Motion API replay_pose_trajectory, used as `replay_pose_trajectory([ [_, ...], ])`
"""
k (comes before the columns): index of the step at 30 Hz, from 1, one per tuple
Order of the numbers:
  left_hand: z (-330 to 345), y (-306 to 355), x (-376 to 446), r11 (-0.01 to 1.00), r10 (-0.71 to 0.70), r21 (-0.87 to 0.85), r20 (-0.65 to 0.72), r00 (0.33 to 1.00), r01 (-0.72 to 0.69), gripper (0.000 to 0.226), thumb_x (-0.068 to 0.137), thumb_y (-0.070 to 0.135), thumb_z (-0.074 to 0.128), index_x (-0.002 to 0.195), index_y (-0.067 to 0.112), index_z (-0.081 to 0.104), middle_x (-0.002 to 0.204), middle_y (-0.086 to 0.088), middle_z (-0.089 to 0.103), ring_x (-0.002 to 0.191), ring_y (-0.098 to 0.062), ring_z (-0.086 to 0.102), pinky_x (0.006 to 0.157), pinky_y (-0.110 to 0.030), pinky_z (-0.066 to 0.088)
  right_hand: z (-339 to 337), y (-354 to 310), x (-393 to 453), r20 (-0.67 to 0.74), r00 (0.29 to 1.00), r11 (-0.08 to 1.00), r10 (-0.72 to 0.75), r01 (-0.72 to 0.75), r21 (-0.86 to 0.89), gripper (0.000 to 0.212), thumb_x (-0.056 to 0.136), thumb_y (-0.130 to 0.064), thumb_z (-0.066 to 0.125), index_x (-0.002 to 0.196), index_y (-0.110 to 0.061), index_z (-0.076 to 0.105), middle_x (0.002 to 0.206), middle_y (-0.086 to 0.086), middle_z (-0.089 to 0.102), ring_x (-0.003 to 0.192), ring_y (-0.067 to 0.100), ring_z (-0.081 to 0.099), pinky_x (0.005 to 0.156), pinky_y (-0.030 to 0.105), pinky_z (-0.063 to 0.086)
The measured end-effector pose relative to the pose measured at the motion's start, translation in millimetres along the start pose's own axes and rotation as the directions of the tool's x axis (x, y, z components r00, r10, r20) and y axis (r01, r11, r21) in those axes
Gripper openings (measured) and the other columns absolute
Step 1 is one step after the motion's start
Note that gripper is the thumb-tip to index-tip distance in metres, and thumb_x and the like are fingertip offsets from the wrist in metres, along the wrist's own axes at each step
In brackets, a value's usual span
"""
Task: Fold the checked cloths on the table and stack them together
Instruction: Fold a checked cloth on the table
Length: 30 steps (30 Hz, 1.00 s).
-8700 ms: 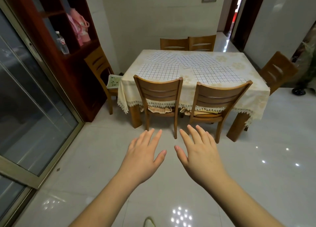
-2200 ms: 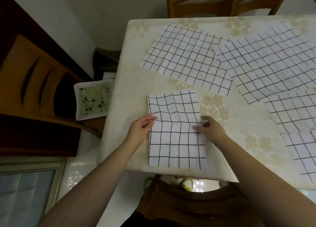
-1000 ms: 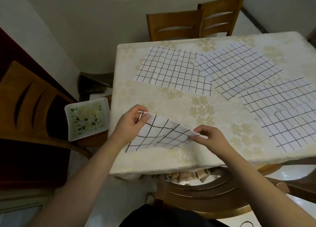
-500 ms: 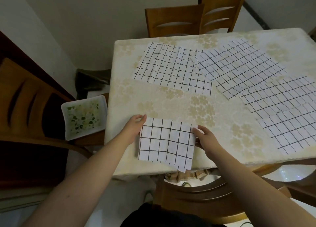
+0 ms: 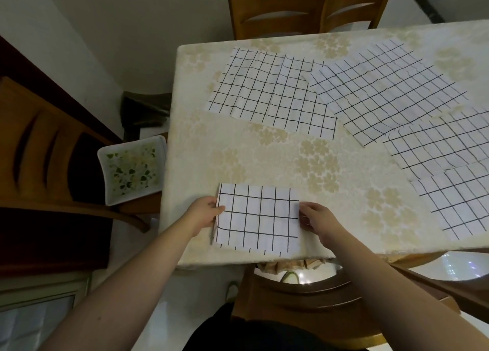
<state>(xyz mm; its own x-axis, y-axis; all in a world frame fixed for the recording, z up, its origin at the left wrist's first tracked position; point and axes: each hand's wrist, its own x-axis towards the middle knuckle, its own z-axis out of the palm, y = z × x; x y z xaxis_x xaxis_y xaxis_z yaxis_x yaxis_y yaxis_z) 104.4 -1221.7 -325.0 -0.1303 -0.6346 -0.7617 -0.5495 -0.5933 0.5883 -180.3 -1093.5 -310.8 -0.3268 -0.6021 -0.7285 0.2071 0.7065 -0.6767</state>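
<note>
Folded cloth: the folded checked cloth (image 5: 258, 219) lies flat at the lower centre of the frame, near the table's near edge, its bottom layers slightly uneven.
Your left hand: your left hand (image 5: 203, 214) is at the cloth's left edge, lower centre-left of the frame; the thumb lies on top of the edge and the fingers curl at it, so you are pinching that edge.
Your right hand: your right hand (image 5: 316, 219) is at the cloth's right edge, its fingers bent onto the edge; it looks like a pinch, though the fingertips under the cloth are hidden.
Unfolded cloths: the first open cloth (image 5: 272, 90) lies flat in the upper centre. The second open cloth (image 5: 386, 88) sits to its right, overlapping its right corner. The third open cloth (image 5: 436, 144) lies at the right edge of the frame, and the fourth open cloth (image 5: 457, 200) lies below it, reaching toward the lower right. All four are well apart from the folded one.
Table: the table (image 5: 264, 160) carries a cream covering with a pale flower pattern.
Chairs: two wooden chairs (image 5: 304, 9) stand at the top of the frame behind the table; another chair (image 5: 39, 144) is at the left, and the nearest chair (image 5: 304, 292) shows at the bottom centre, under the table's edge.
Tray: a white tray (image 5: 132, 168) with a green and yellow pattern rests on the left chair's seat, just beside the table's left side.
</note>
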Motion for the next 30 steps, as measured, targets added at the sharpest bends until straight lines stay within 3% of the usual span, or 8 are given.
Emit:
replay_pose_trajectory([
  [4, -2.4, 3.5, -13.1, 0.995, 0.097, -0.002, -0.034, 0.995, -0.097, 0.033, 0.091, 0.005, 0.064, 0.123, 0.007, 0.059, 0.116, -0.017, 0.066, 0.099, -0.03, 0.067, 0.088, -0.047, 0.057, 2.1, 2.7, -4.0, 0.037, 0.999, 0.995, -0.018, 0.021, -0.093, 0.026, 0.092, -0.018, 0.063, 0.105, 0.004, 0.066, 0.088, 0.014, 0.062, 0.08, 0.024, 0.055, 0.076, 0.035, 0.046],
  [6, -2.7, 8.6, -20.2, 0.986, 0.163, 0.02, -0.047, 0.985, -0.163, 0.037, 0.088, 0.007, 0.069, 0.123, 0.01, 0.059, 0.11, -0.014, 0.068, 0.097, -0.028, 0.068, 0.089, -0.047, 0.056, 4.3, 4.6, -5.9, 0.057, 0.998, 0.995, -0.021, 0.027, -0.1, 0.022, 0.088, -0.017, 0.067, 0.105, -0.003, 0.068, 0.089, 0.019, 0.066, 0.079, 0.024, 0.058, 0.076, 0.037, 0.051],
  [10, -2.8, 21.6, -36.1, 0.97, 0.241, 0.043, -0.048, 0.969, -0.239, 0.045, 0.083, 0.016, 0.076, 0.123, 0.022, 0.057, 0.105, -0.003, 0.068, 0.097, -0.018, 0.067, 0.092, -0.038, 0.054, 8.8, 9.6, -7.5, 0.077, 0.997, 0.994, -0.014, 0.023, -0.111, 0.014, 0.088, -0.017, 0.069, 0.097, -0.007, 0.071, 0.104, 0.028, 0.068, 0.081, 0.027, 0.062, 0.093, 0.05, 0.051],
  [14, 10.7, 39.3, -52.4, 0.937, 0.349, 0.056, -0.052, 0.936, -0.346, 0.04, 0.083, 0.013, 0.075, 0.118, 0.024, 0.06, 0.103, -0.003, 0.066, 0.093, -0.021, 0.065, 0.089, -0.038, 0.055, 16.0, 9.3, -16.1, 0.075, 0.997, 1.0, 0.009, -0.009, -0.007, 0.019, 0.094, -0.02, 0.061, 0.101, -0.005, 0.071, 0.09, 0.016, 0.07, 0.08, 0.024, 0.06, 0.086, 0.038, 0.053],
  [19, 53.9, 50.2, -67.7, 0.889, 0.447, 0.085, 0.051, 0.893, -0.45, 0.038, 0.083, 0.009, 0.073, 0.113, 0.027, 0.06, 0.094, 0.008, 0.06, 0.084, -0.012, 0.06, 0.085, -0.032, 0.053, 23.9, 11.4, -20.1, 0.063, 0.995, 0.991, 0.074, -0.08, 0.108, 0.028, 0.1, -0.03, 0.047, 0.107, -0.011, 0.067, 0.099, 0.012, 0.073, 0.084, 0.024, 0.065, 0.082, 0.035, 0.056],
  [24, 87.6, 36.3, -64.0, 0.887, 0.393, 0.185, 0.184, 0.901, -0.424, 0.033, 0.09, 0.024, 0.066, 0.123, 0.027, 0.059, 0.106, 0.009, 0.063, 0.097, -0.012, 0.063, 0.087, -0.033, 0.056, 23.9, 14.9, -17.9, 0.086, 0.99, 0.981, 0.109, -0.121, 0.154, 0.034, 0.102, -0.036, 0.042, 0.112, -0.014, 0.064, 0.103, 0.011, 0.073, 0.092, 0.027, 0.067, 0.086, 0.037, 0.056],
  [28, 83.8, 18.6, -55.9, 0.894, 0.363, 0.254, 0.075, 0.929, -0.37, 0.026, 0.095, 0.02, 0.058, 0.121, 0.023, 0.061, 0.11, 0.003, 0.065, 0.095, -0.011, 0.062, 0.077, -0.021, 0.05, 22.0, 14.8, -21.1, 0.123, 0.99, 0.985, 0.071, -0.089, 0.15, 0.03, 0.101, -0.031, 0.046, 0.108, -0.011, 0.068, 0.096, 0.01, 0.073, 0.082, 0.025, 0.06, 0.085, 0.036, 0.051],
  [30, 77.5, 9.7, -52.0, 0.906, 0.336, 0.269, 0.01, 0.942, -0.326, 0.028, 0.095, 0.018, 0.058, 0.123, 0.02, 0.061, 0.115, -0.001, 0.065, 0.097, -0.011, 0.06, 0.081, -0.019, 0.047, 21.4, 15.2, -21.6, 0.12, 0.991, 0.989, 0.053, -0.068, 0.131, 0.023, 0.098, -0.024, 0.053, 0.106, -0.009, 0.068, 0.091, 0.012, 0.069, 0.081, 0.025, 0.056, 0.082, 0.035, 0.05],
])
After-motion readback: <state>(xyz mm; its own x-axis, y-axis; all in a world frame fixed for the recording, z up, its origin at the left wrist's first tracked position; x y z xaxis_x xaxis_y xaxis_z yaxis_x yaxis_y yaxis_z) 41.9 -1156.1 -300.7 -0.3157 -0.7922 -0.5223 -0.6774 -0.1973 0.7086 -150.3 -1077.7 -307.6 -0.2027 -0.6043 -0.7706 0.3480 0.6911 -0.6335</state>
